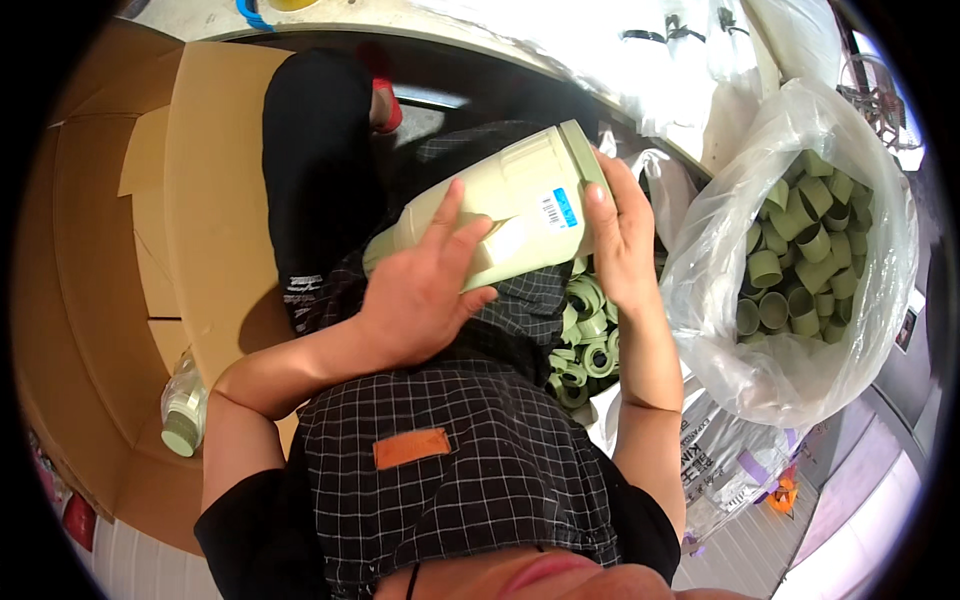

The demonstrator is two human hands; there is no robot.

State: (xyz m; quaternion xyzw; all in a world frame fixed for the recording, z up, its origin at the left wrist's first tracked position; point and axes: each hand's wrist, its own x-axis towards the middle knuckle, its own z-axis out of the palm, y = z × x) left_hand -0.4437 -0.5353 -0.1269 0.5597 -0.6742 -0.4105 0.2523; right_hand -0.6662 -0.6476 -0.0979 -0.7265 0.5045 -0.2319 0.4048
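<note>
Container [520, 208] underside hidden; blue piece [253, 18] cut off, possibly cord.

Pale green plastic container [530, 165] noted lying tilted above the lap, its darker green end at upper right. Blue-and-white label [560, 207] fixed near that end. Of the hands, the right [622, 225] grips the darker end; the left [420, 285] lies with fingers spread on the container's side. Clear plastic bag [700, 300] at right holds green tubular pieces [815, 240]. Green ring-shaped pieces [595, 358] lie beneath the right forearm. Open cardboard box [215, 200] stands at left; counter [450, 35] runs along the top
</note>
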